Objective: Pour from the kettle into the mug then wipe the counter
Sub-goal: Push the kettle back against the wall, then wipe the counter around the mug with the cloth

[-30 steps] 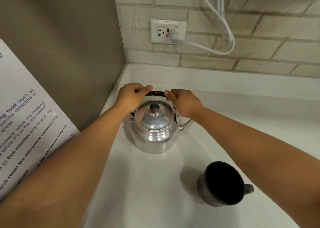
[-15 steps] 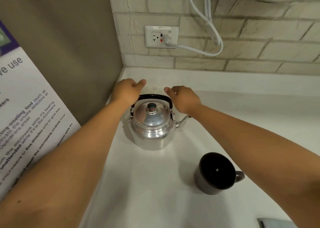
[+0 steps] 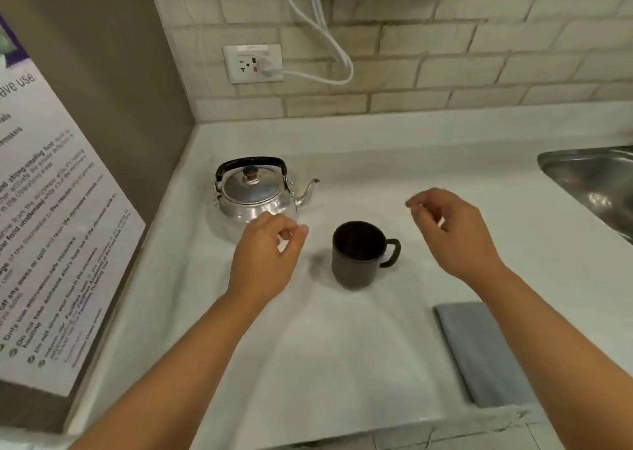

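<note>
Hands hover empty over the white worktop (image 3: pixel 342 364), the left hand (image 3: pixel 265 258) and right hand (image 3: pixel 452 234) both loosely curled, flanking the dark round mug (image 3: pixel 356 254) mid-worktop, with the shiny steel kettle (image 3: pixel 255 193) toward its back-left corner and the folded grey cloth (image 3: pixel 479 350) near its front edge.

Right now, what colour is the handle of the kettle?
Black, arched over the silver kettle; handle shows clearly in the head view.
</note>
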### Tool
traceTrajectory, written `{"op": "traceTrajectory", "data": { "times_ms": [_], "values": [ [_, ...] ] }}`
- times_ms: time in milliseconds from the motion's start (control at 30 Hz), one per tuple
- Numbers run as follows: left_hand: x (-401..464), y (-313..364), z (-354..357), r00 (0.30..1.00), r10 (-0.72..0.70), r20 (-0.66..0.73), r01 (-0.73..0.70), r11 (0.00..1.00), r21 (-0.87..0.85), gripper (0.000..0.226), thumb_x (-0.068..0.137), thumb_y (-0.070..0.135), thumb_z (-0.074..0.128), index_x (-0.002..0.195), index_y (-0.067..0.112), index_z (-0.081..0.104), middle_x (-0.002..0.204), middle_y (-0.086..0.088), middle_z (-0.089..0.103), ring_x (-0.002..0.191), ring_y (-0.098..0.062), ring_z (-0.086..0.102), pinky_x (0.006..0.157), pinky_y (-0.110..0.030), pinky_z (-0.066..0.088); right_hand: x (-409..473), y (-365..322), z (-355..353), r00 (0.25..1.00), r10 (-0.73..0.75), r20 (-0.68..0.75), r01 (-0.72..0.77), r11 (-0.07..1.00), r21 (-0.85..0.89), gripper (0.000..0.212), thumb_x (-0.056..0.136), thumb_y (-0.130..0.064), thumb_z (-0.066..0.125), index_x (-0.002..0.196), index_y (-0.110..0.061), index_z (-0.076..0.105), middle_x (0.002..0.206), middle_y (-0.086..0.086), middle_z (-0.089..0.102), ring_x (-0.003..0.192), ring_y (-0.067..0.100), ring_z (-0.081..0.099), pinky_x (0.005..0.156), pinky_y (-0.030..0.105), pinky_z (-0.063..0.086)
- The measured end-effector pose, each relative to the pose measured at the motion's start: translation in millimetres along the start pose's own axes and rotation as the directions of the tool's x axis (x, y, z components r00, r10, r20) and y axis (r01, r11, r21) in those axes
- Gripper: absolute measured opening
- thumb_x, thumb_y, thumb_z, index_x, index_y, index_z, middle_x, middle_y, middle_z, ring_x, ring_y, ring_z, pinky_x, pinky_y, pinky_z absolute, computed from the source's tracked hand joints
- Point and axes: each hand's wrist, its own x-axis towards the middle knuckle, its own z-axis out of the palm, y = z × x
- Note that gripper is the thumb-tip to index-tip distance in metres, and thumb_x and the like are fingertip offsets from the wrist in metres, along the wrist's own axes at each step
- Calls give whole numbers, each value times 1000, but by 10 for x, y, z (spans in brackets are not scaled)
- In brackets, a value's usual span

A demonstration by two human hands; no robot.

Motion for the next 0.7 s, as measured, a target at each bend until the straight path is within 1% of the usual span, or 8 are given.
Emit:
{"op": "traceTrajectory", "data": {
  "times_ms": [67, 167, 200, 267, 300, 367, 533, 700],
  "values": [
    [-417, -54, 150, 998, -40, 52, 36, 997, 64, 13, 92, 34, 58, 90, 23, 65, 94, 6, 60, 89, -14, 55, 73, -25, 45, -478, 340, -156, 997, 81, 8, -80, 993, -85, 17, 89, -14, 50, 96, -24, 62, 90, -8, 60, 80, 10, 54, 66, 29, 40],
    [-882, -108, 362, 969, -156, 191, 105, 961, 254, 43, 97, 37, 46, 132, 13, 52, 139, -5, 51, 127, -24, 45, 106, -30, 34, -1160, 758, -266, 968, 169, 187, -103, 943, -316, 28, 91, -13, 46, 117, -17, 57, 120, 6, 58, 108, 26, 51, 83, 37, 43],
    [-998, -108, 426, 949, -204, 242, 119, 938, 326, 54, 99, 41, 38, 144, 11, 37, 152, -6, 35, 140, -24, 30, 115, -32, 20, -1351, 847, -266, 943, 184, 277, -68, 922, -382, 36, 94, -17, 43, 129, -16, 51, 136, 8, 51, 122, 27, 45, 96, 39, 40],
    [-1122, -114, 512, 924, -238, 301, 87, 894, 440, 63, 100, 46, 23, 151, 11, 11, 161, -5, 8, 147, -19, 5, 118, -33, -2, -1617, 954, -221, 887, 181, 424, 24, 900, -435, 53, 100, -31, 26, 151, -20, 17, 160, 2, 11, 147, 21, 11, 119, 37, 14],
    [-1141, -109, 534, 916, -242, 321, 67, 879, 472, 64, 100, 46, 18, 151, 11, 5, 161, -5, 3, 148, -18, -1, 118, -33, -6, -1670, 975, -199, 870, 181, 459, 45, 898, -438, 55, 100, -37, 17, 151, -25, 0, 159, -4, -7, 148, 17, -6, 120, 36, 0],
    [-1119, -109, 526, 901, -252, 352, 46, 864, 501, 64, 99, 47, 14, 151, 11, 1, 161, -6, -2, 147, -17, -6, 117, -34, -9, -1596, 983, -125, 853, 162, 496, 84, 896, -436, 55, 98, -42, 9, 147, -30, -13, 157, -7, -18, 145, 15, -19, 119, 37, -10],
    [-1139, -103, 524, 891, -263, 371, 21, 839, 543, 67, 98, 50, 9, 151, 12, -1, 161, -5, -5, 146, -15, -10, 118, -34, -8, -862, 1052, 260, 841, 107, 530, 168, 880, -445, 55, 99, -41, 11, 149, -33, -10, 160, -1, -15, 146, 28, -16, 116, 45, -13],
    [-1154, -123, 536, 904, -245, 349, 14, 835, 550, 67, 97, 52, 10, 151, 14, 1, 161, -3, -3, 146, -12, -9, 117, -31, -9, -29, 1113, 645, 821, 136, 554, 204, 837, -508, 54, 99, -38, 9, 150, -30, -9, 161, 5, -12, 146, 36, -12, 117, 52, -4]
  ]
}}
